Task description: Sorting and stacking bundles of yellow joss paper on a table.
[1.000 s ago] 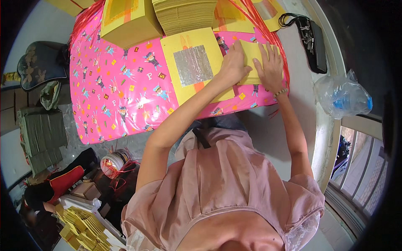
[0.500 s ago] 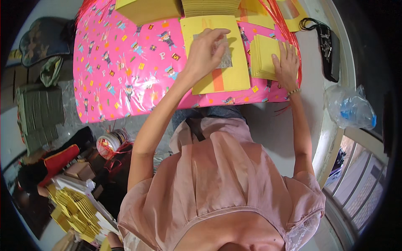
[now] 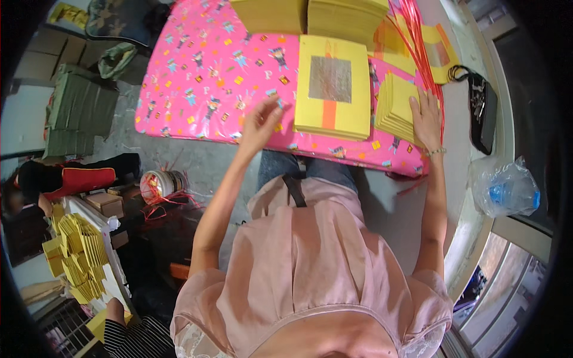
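Observation:
A thick stack of yellow joss paper (image 3: 355, 116), topped with a silver foil square (image 3: 330, 79) over an orange stripe, lies on the pink patterned table cover (image 3: 197, 89). To its right is a smaller fanned pile of plain yellow paper (image 3: 395, 104). My right hand (image 3: 427, 119) rests flat along the right side of that pile, fingers stretched out. Left of the foil-topped stack, my left hand (image 3: 261, 124) hovers near the table's front edge. Its fingers are loosely bent and apart, with nothing visible in them.
Tall yellow stacks (image 3: 346, 21) stand at the table's far side, beside red plastic strands (image 3: 418, 36). A black pouch (image 3: 482, 110) and a clear plastic bag (image 3: 507, 188) lie right. At left are a bucket (image 3: 160, 187), people and yellow bundles (image 3: 77, 256).
My left hand has left the foil-topped stack and moved left and nearer to me, uncovering the silver square. My right hand stays on the smaller pile. The view has shifted.

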A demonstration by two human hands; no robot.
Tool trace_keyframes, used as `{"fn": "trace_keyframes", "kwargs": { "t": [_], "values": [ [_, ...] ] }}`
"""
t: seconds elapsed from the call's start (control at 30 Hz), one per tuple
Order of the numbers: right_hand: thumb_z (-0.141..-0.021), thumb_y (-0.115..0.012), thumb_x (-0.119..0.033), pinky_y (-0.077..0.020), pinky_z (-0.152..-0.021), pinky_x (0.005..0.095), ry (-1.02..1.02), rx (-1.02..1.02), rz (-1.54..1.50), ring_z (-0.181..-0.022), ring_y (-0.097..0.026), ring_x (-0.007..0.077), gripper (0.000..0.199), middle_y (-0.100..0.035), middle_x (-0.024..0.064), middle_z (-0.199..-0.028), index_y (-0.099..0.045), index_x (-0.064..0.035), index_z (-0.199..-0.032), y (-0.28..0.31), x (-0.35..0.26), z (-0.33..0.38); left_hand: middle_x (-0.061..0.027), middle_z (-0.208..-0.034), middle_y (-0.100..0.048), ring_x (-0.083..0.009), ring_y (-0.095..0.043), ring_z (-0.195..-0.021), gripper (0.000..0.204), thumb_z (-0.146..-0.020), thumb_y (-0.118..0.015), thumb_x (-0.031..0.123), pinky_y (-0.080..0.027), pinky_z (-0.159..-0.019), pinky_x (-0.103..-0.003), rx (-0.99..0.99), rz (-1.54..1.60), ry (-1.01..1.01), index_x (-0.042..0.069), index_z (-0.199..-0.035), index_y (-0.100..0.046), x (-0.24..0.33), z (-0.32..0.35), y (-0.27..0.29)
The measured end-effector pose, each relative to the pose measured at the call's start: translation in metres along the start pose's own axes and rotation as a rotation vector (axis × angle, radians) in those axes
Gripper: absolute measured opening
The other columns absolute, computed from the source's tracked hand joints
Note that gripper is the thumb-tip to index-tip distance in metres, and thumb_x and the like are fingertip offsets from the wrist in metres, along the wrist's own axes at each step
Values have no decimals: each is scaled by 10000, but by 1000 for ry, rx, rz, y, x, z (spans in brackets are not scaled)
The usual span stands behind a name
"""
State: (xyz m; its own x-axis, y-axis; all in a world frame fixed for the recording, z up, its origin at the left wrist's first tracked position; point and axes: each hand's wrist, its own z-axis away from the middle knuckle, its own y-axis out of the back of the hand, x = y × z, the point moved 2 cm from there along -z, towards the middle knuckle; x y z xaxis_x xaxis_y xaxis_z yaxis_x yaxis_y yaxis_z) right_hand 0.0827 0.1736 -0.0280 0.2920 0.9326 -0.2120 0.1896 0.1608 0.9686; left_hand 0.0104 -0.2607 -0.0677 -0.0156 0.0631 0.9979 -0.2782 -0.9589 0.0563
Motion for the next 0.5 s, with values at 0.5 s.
{"fn": "trace_keyframes", "kwargs": {
  "t": [0.5],
  "values": [
    [-1038,-451,-373,-273,-1156,480,141,159,-34,-1374,-401,404,544,-448,270,-1455,-447,-5,-1438,77,-77,-8,-97,-1226,-646,-141,-621,-1071,404,-988,-600,113,-519,-902,-274,-95,113,137,-7,-1366,-520,-34,-11,3]
  ]
}}
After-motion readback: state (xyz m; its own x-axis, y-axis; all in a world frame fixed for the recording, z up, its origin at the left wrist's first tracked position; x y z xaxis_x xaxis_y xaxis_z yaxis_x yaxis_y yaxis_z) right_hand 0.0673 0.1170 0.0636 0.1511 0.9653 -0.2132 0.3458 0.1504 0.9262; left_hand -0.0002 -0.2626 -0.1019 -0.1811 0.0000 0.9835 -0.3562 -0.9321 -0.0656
